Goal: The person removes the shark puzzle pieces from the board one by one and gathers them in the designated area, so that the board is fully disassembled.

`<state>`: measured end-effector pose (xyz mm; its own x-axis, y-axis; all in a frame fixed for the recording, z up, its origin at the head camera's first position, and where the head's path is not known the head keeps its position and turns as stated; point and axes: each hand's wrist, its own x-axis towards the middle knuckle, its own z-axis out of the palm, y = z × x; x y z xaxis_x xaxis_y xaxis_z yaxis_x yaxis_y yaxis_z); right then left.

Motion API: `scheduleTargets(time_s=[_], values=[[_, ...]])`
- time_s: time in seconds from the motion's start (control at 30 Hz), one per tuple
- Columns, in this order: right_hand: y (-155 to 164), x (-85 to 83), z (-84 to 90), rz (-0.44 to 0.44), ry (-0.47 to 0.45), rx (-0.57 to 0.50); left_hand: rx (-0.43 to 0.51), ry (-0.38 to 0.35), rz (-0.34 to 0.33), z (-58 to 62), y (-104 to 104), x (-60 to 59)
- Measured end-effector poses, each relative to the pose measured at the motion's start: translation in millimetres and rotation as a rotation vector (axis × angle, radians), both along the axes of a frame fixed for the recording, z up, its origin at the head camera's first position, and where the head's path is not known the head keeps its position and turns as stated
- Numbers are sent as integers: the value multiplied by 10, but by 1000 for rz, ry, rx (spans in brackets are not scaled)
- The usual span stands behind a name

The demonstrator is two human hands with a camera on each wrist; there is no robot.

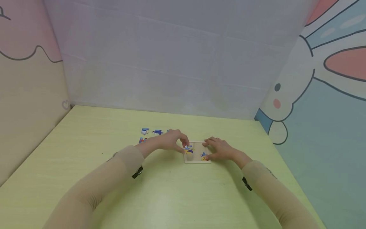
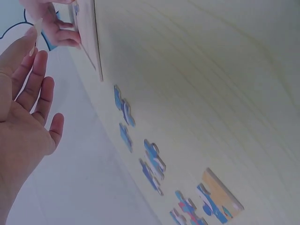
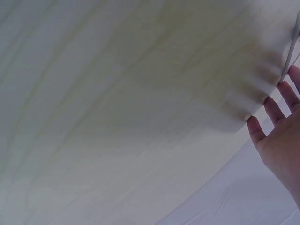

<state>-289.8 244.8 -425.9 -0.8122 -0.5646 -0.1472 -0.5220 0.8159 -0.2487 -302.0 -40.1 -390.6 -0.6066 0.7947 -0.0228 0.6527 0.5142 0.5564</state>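
My left hand (image 1: 171, 140) is over the left side of a shallow wooden puzzle tray (image 1: 197, 162). Between its thumb and index finger it pinches a jigsaw piece (image 2: 36, 36), seen edge-on in the left wrist view; the other fingers are spread loosely. Blue and yellow printing (image 1: 189, 150) shows by the fingertips. At the tray's right side rests my right hand (image 1: 222, 150), thumb by a blue and orange jigsaw piece (image 1: 203, 156) in the near right corner. Its spread fingers (image 3: 275, 108) touch down around the tray's edge in the right wrist view.
Loose jigsaw pieces lie on the pale table left of the tray, among them a white and blue one (image 1: 145, 131) and a dark blue one (image 1: 157, 132). My left forearm partly hides others. A sheet-covered wall (image 1: 171, 63) stands behind the table.
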Motion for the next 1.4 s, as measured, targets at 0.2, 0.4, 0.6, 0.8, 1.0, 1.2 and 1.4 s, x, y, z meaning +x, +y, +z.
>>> scheduleTargets(time_s=[0.2, 0.4, 0.6, 0.8, 1.0, 1.2, 1.4], values=[[16, 14, 22, 17, 6, 0, 17, -32, 54, 74, -249, 19], [35, 17, 21, 23, 1, -17, 63, -99, 107, 57, -487, 21], [39, 10, 22, 14, -9, -17, 76, -129, 154, -31, -692, 44], [39, 8, 18, 10, -16, -11, 72, -149, 196, -152, -845, 72], [33, 16, 20, 19, -15, -24, 23, -85, 194, -264, -974, 65], [21, 20, 42, 17, -15, -8, -53, 5, 167, -305, -1057, 72], [18, 22, 50, 24, -22, -20, -115, 25, 174, -344, -1116, 69]])
